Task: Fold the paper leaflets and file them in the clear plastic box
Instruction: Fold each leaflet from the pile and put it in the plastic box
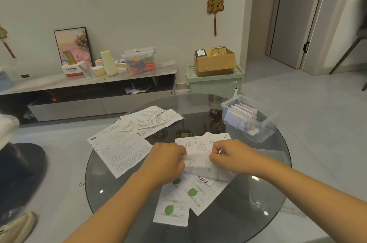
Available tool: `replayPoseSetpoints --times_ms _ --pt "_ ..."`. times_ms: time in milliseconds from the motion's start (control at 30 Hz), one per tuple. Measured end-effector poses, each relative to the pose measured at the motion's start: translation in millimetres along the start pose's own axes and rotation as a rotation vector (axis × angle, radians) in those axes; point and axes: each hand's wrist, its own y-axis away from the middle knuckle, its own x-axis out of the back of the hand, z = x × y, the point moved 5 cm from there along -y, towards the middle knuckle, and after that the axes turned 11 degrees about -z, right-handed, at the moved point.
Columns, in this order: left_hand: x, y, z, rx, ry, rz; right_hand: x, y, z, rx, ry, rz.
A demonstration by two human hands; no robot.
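Left hand point(167, 158): we've got it curled round the left end of the leaflet point(200, 165), fingers tucked under the edge — pinching, not flat.
Right hand point(228, 155): same job on the right end; thumb & fingers nip the paper so we can pull it taut btwn both hands.
Leaflet: raised a little off the pile, already narrow and creased-looking; we judge we're mid-fold, pressing or doubling it over again; exact fold count — can't tell, it's blurred.
Why held so: both ends gripped keeps the thin sheet square while the crease goes in; one hand alone would let it skew.
Box point(264, 123): clear plastic, far right of the glass table point(111, 189), near our right hand; folded papers point(243, 114) stand upright in it, so some filing is done.
Unfolded stock: big sheet point(121, 148) to the left; heap of sheets point(151, 120) behind it; green-leaf sheets point(178, 203) under our wrists — plenty left.
Lid point(264, 179): clear, lying flat by the right forearm; off so we can drop papers in.
Next, we reckon: finish the crease, reach right, slot it in w/ the rest.
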Motion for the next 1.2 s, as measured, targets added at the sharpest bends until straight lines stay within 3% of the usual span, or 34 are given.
replayPoseSetpoints --times_ms 133,333,500,633,767,900,1000,1200 --pt "-1.8 -4.5 -1.5 -0.011 -0.053 -0.017 -5.7 1.1 -8.6 0.037 -0.037 -0.009" --pt "-11.4 11.9 -1.3 -0.013 0.352 -0.126 -6.7 1.4 -15.5 0.085 -0.002 0.023" --pt "-6.5 24.5 -24.3 0.108 0.636 -0.032 -9.0 3.4 -17.6 0.117 -0.003 -0.231" --pt "-9.3 37.2 -39.9 0.149 0.836 -0.002 0.9 -0.7 -11.9 0.072 0.078 -0.173" --pt "-15.0 49.7 -49.8 0.201 0.827 0.013 10.2 -1.4 -21.7 0.097 -0.078 -0.125" --pt "-34.1 59.4 -53.7 0.268 0.871 -0.144 -1.9 -9.3 -27.0 0.035 -0.316 -0.108" --pt "-39.7 61.0 -56.5 0.346 0.851 -0.129 -16.9 -20.6 -28.8 0.002 -0.452 -0.074" --pt "-35.7 55.9 -54.1 0.379 0.755 0.047 -39.9 -38.6 -26.0 -0.071 -0.241 -0.070"
